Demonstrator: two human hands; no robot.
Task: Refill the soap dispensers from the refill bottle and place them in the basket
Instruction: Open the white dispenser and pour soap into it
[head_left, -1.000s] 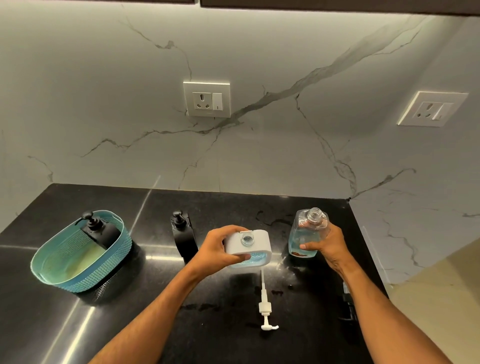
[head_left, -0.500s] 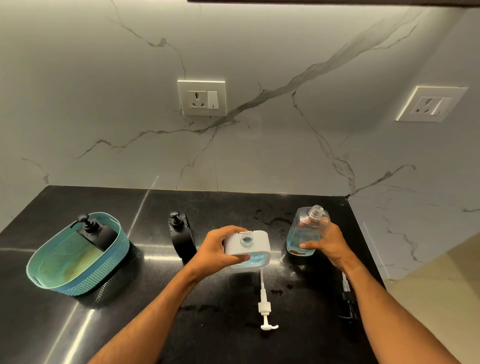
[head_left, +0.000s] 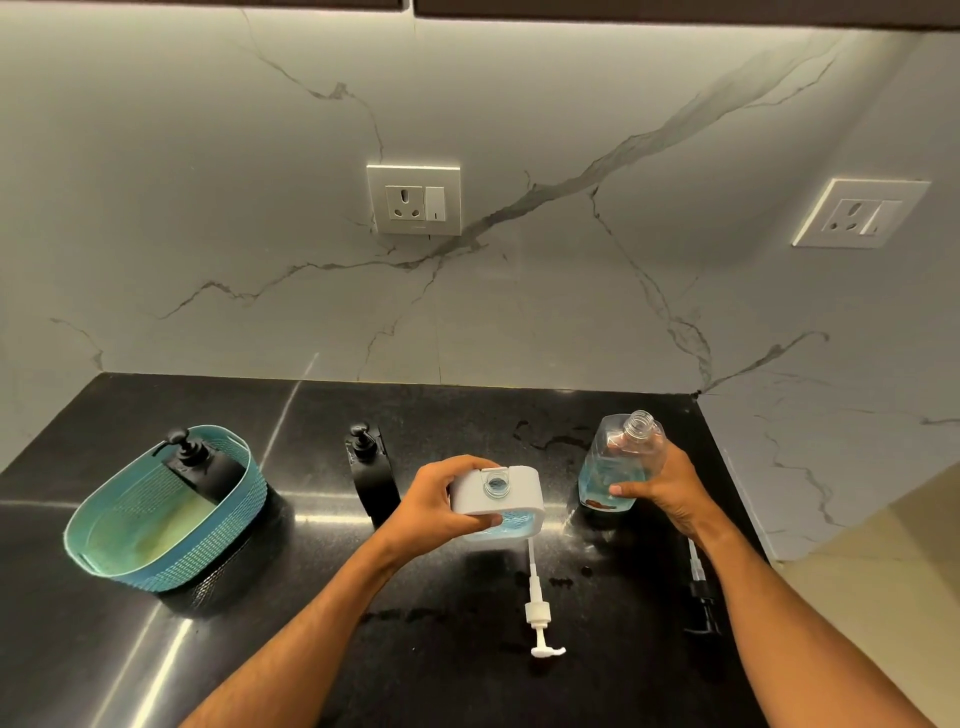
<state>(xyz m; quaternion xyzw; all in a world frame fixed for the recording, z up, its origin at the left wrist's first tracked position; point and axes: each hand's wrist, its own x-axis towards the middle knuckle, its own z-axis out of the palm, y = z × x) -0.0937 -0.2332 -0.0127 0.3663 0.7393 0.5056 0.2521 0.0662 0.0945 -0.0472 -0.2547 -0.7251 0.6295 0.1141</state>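
Note:
My left hand (head_left: 431, 506) grips a white soap dispenser (head_left: 506, 493) at the middle of the black counter; its round filler neck is open on top and blue soap shows in its clear base. My right hand (head_left: 667, 486) holds the clear refill bottle (head_left: 618, 457), uncapped, upright, with blue liquid in its lower half, standing on the counter to the right of the dispenser. The white pump (head_left: 537, 610) lies on the counter in front of the dispenser. A black dispenser (head_left: 205, 465) sits inside the teal basket (head_left: 150, 566) at the left. Another black dispenser (head_left: 371, 473) stands beside my left hand.
A black pump (head_left: 701, 597) lies on the counter by my right forearm. Wet spots mark the black counter (head_left: 457, 670) around the white pump. The marble wall behind carries two sockets (head_left: 414, 200), and the counter ends at the right wall.
Both hands and both containers stay where they were; only the camera view has shifted slightly.

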